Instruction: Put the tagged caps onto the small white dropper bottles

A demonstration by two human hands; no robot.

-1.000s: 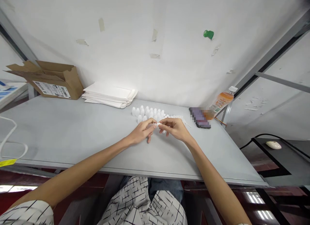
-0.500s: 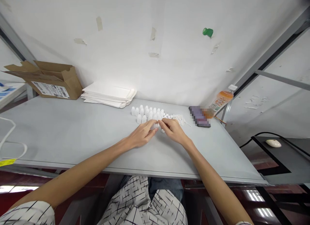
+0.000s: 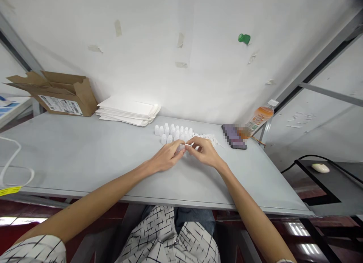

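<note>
My L hand (image 3: 167,157) grips a small translucent white plastic bottle (image 3: 179,147); R hand (image 3: 204,152) pinched at its top, fingertips nearly touching L's.

Left of the small white plastic bottles (image 3: 163,138), the smooth grey table (image 3: 113,149) gives free passage; to their right, a dark rectangular phone (image 3: 233,134) obstructs.

The worktop (image 3: 85,153) is pale grey, the wall (image 3: 147,47) white. White, black-lined cloth makes the shirt (image 3: 159,236). The box (image 3: 85,95) is brown, its label (image 3: 61,104) white and black; the bottle (image 3: 259,117) shows orange under a white cap (image 3: 273,102). The tag (image 3: 10,190) is yellow.
</note>
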